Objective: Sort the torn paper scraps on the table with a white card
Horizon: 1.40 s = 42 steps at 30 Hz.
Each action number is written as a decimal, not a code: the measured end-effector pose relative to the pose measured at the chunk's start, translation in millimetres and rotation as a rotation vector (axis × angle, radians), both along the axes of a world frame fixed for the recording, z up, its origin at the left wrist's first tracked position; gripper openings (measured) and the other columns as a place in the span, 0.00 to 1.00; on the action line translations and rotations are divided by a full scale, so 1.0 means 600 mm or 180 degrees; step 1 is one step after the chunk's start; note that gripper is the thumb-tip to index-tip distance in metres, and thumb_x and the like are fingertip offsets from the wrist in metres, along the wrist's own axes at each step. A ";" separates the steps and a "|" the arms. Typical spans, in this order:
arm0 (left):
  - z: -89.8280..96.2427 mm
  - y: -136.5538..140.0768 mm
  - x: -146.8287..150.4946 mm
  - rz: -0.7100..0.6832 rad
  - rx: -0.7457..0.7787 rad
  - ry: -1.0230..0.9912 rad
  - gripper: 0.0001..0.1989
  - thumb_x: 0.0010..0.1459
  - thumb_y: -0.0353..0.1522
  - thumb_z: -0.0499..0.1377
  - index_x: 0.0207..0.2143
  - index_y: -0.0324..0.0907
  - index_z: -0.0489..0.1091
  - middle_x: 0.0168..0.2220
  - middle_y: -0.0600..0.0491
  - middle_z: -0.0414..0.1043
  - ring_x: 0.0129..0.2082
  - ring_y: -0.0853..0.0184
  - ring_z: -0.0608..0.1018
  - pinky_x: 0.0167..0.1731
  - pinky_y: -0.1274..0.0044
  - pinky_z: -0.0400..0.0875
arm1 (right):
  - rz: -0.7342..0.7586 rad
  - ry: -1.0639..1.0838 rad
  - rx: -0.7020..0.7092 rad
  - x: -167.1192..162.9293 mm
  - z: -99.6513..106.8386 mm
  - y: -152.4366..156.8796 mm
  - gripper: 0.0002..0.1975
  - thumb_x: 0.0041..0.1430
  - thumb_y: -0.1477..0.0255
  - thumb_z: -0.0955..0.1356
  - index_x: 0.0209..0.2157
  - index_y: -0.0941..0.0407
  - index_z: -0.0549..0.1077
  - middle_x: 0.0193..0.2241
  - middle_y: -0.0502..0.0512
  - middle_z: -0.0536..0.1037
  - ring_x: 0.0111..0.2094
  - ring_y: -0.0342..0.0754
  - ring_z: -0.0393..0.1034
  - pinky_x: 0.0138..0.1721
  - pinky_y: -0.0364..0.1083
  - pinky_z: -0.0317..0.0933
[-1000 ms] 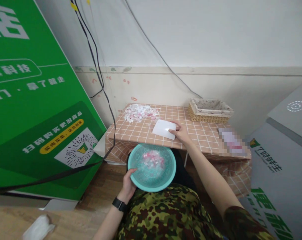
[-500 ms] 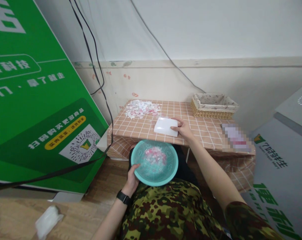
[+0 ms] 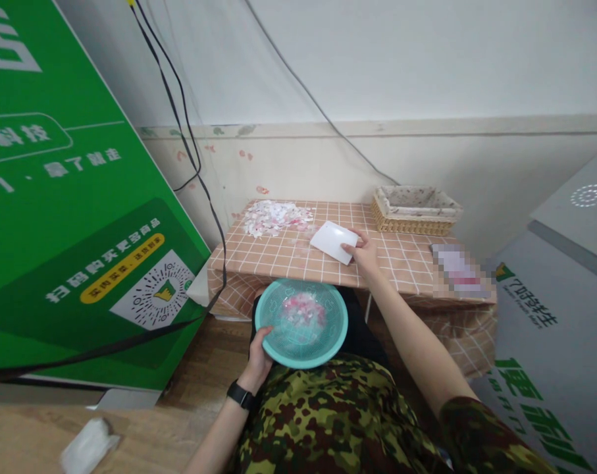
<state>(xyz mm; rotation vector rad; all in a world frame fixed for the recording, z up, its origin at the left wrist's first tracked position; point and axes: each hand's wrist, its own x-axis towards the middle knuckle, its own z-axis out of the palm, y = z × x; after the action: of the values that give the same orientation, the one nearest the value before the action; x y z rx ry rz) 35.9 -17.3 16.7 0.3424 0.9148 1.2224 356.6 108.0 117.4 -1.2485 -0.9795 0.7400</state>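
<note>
My left hand (image 3: 259, 352) grips the near-left rim of a teal plastic colander (image 3: 338, 329), which rests over my lap below the table's front edge. Pink and white scraps (image 3: 305, 311) lie in the bottom of it. Above the tablecloth, my right hand (image 3: 364, 252) is closed on the right side of a flat white scraper (image 3: 334, 241), thumb on top and fingers mostly hidden behind. To the scraper's left, a heap of white and pink paper-like scraps (image 3: 276, 217) spreads over the table, with a few bits trailing toward the scraper.
A lined wicker basket (image 3: 416, 217) stands at the back right of the checked tablecloth (image 3: 401, 260). A blurred-out flat item (image 3: 459, 270) lies at the right end. Black cables (image 3: 189, 141) hang at the left before a green panel (image 3: 81, 217). A white plastic bag (image 3: 88, 447) is on the floor.
The white scraper has tilted and shifted slightly right in my right hand, its far edge turned. The colander stays in my left hand. The whole view has moved a little.
</note>
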 end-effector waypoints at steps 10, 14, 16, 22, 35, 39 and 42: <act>0.001 0.001 0.001 -0.0029 0.0006 0.0010 0.14 0.49 0.31 0.65 0.39 0.35 0.78 0.38 0.45 0.82 0.39 0.55 0.82 0.45 0.67 0.75 | 0.0312 -0.0236 -0.0002 0.001 -0.001 0.001 0.37 0.40 0.64 0.75 0.55 0.55 0.68 0.28 0.53 0.80 0.26 0.51 0.74 0.24 0.47 0.67; 0.001 0.002 0.001 -0.0056 0.0005 0.0042 0.15 0.49 0.32 0.65 0.39 0.35 0.78 0.38 0.46 0.82 0.39 0.54 0.82 0.45 0.67 0.75 | 0.0667 -0.0244 -0.0053 0.000 0.000 -0.001 0.36 0.40 0.65 0.76 0.54 0.55 0.69 0.27 0.52 0.79 0.25 0.49 0.73 0.23 0.46 0.66; 0.002 0.001 0.002 -0.0038 -0.0004 0.0049 0.14 0.48 0.32 0.66 0.39 0.35 0.78 0.37 0.46 0.82 0.38 0.55 0.82 0.44 0.67 0.75 | 0.0697 -0.0251 -0.0051 -0.001 0.000 -0.002 0.36 0.40 0.65 0.76 0.53 0.56 0.70 0.27 0.52 0.79 0.25 0.48 0.72 0.24 0.45 0.66; 0.023 0.004 0.000 -0.0036 -0.0140 0.0112 0.13 0.46 0.31 0.66 0.36 0.35 0.77 0.34 0.47 0.82 0.35 0.57 0.81 0.41 0.69 0.74 | 0.0775 -0.0328 0.0105 -0.002 0.001 -0.003 0.35 0.42 0.64 0.76 0.54 0.55 0.70 0.29 0.53 0.80 0.27 0.49 0.73 0.26 0.46 0.68; 0.093 0.026 -0.028 -0.0216 -0.0353 0.0167 0.14 0.49 0.30 0.64 0.40 0.35 0.76 0.32 0.46 0.82 0.31 0.57 0.82 0.37 0.68 0.75 | 0.1109 -0.0533 -0.0070 -0.007 0.021 -0.020 0.33 0.42 0.64 0.76 0.52 0.55 0.72 0.28 0.52 0.79 0.26 0.47 0.71 0.24 0.44 0.64; 0.105 0.031 -0.032 -0.0295 -0.0376 0.0173 0.17 0.49 0.31 0.64 0.43 0.34 0.76 0.31 0.45 0.82 0.34 0.53 0.82 0.36 0.66 0.76 | 0.1129 -0.0519 -0.0028 -0.008 0.021 -0.020 0.34 0.42 0.64 0.76 0.53 0.56 0.71 0.27 0.51 0.79 0.25 0.46 0.70 0.24 0.43 0.63; 0.111 0.035 -0.035 -0.0232 -0.0339 0.0186 0.16 0.49 0.30 0.63 0.42 0.35 0.76 0.31 0.45 0.82 0.34 0.52 0.82 0.37 0.65 0.76 | 0.1203 -0.0548 -0.0026 -0.010 0.019 -0.019 0.34 0.43 0.64 0.76 0.54 0.55 0.71 0.27 0.51 0.79 0.25 0.46 0.70 0.23 0.43 0.62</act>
<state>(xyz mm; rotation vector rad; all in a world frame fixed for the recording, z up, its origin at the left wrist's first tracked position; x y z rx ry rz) 15.1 3.7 83.1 0.3250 1.0053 1.0972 350.7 96.8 129.0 -1.1604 -1.3778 0.9386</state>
